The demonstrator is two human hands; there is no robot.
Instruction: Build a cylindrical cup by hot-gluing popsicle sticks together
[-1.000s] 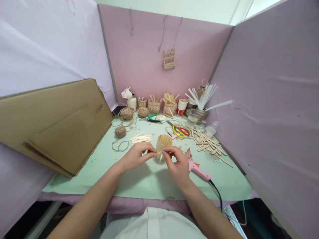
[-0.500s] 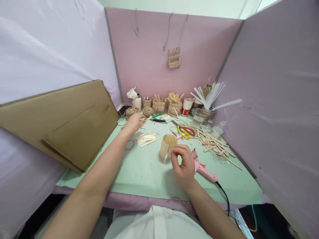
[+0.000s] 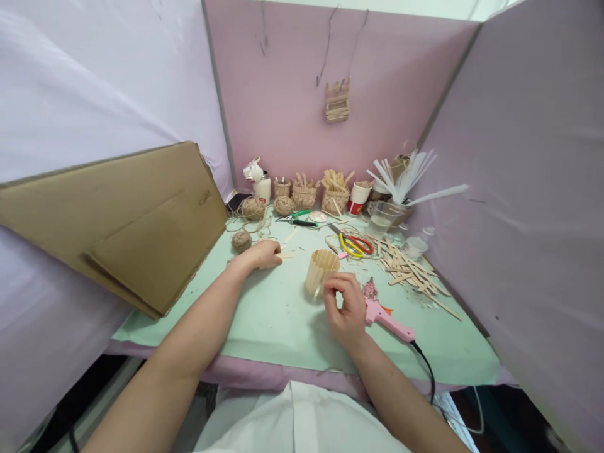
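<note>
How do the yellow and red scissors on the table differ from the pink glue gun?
The scissors lie farther back, among loose sticks, with no cord; the glue gun lies nearer, just right of the right hand, with a black cord trailing off the table edge. The scissors have yellow and red loop handles; the glue gun is pink all over. Both lie flat on the green table, and neither is held.

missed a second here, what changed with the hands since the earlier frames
The left hand let go of the stick cup, reached to the back of the table, then came back onto the loose sticks. The right hand stayed beside the cup; the glue gun did not move.
</note>
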